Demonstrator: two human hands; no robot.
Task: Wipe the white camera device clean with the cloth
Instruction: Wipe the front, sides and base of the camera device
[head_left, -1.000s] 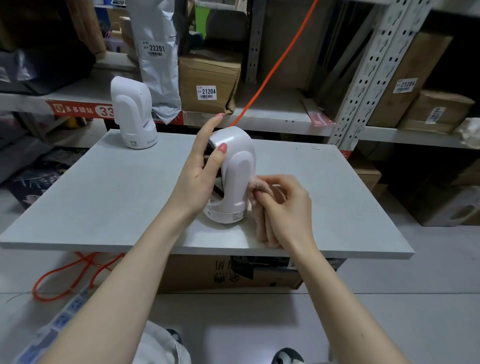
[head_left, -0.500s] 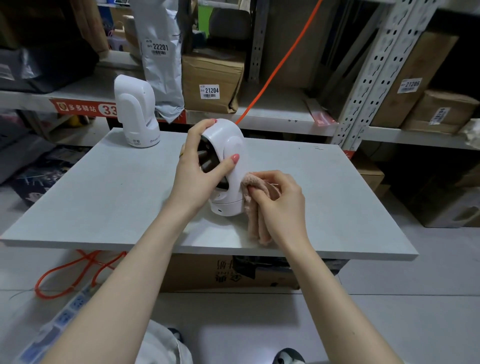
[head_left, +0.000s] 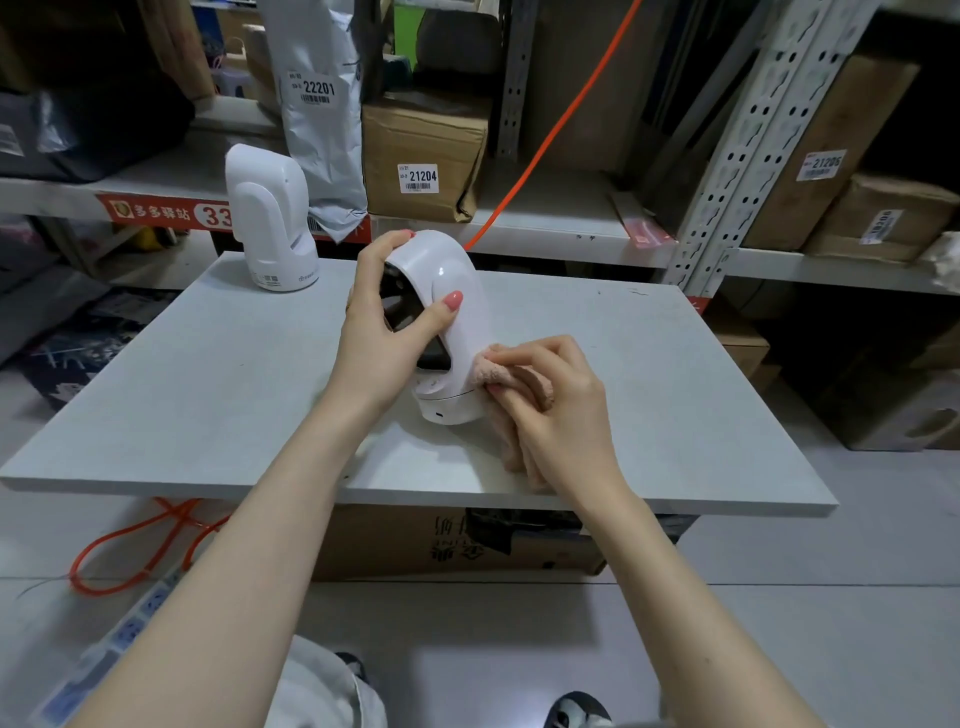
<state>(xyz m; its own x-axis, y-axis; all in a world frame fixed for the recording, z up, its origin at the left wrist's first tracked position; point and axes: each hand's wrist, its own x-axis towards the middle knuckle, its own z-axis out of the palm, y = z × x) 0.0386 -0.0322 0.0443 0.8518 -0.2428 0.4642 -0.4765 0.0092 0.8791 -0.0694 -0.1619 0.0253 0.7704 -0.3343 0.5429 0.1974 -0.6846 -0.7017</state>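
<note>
From my remote feed, a grey tabletop (head_left: 208, 395) fills the middle of the frame, resting on a cardboard box (head_left: 452, 545) over a pale grey floor (head_left: 519, 639). Behind it, grey metal shelving (head_left: 561, 228) with a perforated upright (head_left: 737, 156) runs across the upper frame, stacked with labelled cardboard boxes (head_left: 423, 156) and a grey mailer bag (head_left: 322, 104). An orange cable (head_left: 556, 124) slants through the upper centre; another loops at lower left (head_left: 124, 551) beside a power strip (head_left: 104, 649).
</note>
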